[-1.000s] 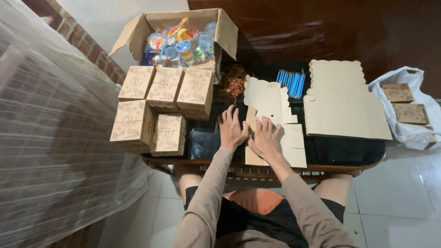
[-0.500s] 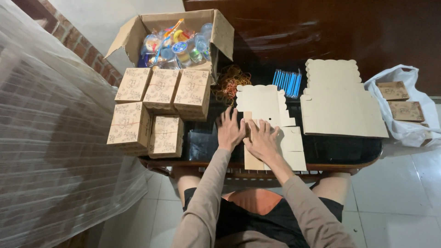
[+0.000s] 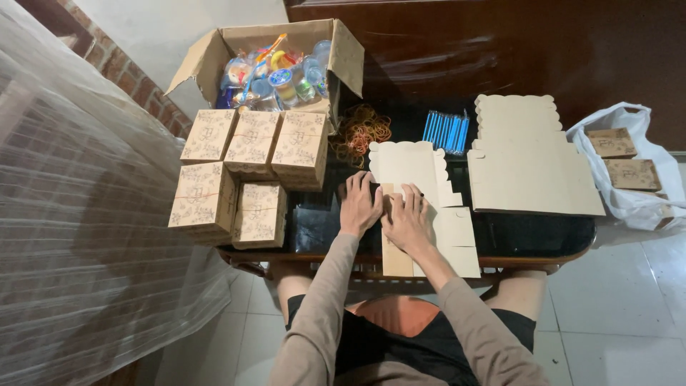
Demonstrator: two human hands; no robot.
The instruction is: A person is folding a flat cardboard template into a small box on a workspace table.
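Observation:
My left hand (image 3: 359, 204) and my right hand (image 3: 407, 220) lie flat, side by side, pressing down on a flat unfolded cardboard box blank (image 3: 421, 182) with a scalloped edge. The blank rests on a dark table (image 3: 529, 236) and hangs over its near edge. Fingers of both hands are spread and hold nothing. Several folded, patterned cardboard boxes (image 3: 250, 171) stand stacked just left of my left hand.
A stack of flat blanks (image 3: 525, 154) lies right of my hands. Behind are blue sticks (image 3: 444, 131), a heap of rubber bands (image 3: 364, 130) and an open carton (image 3: 275, 68) of colourful items. A white bag (image 3: 629, 175) with small boxes sits far right. Plastic sheeting covers the left.
Both hands have slid slightly along the blank while still pressing it flat. The view has shifted a little.

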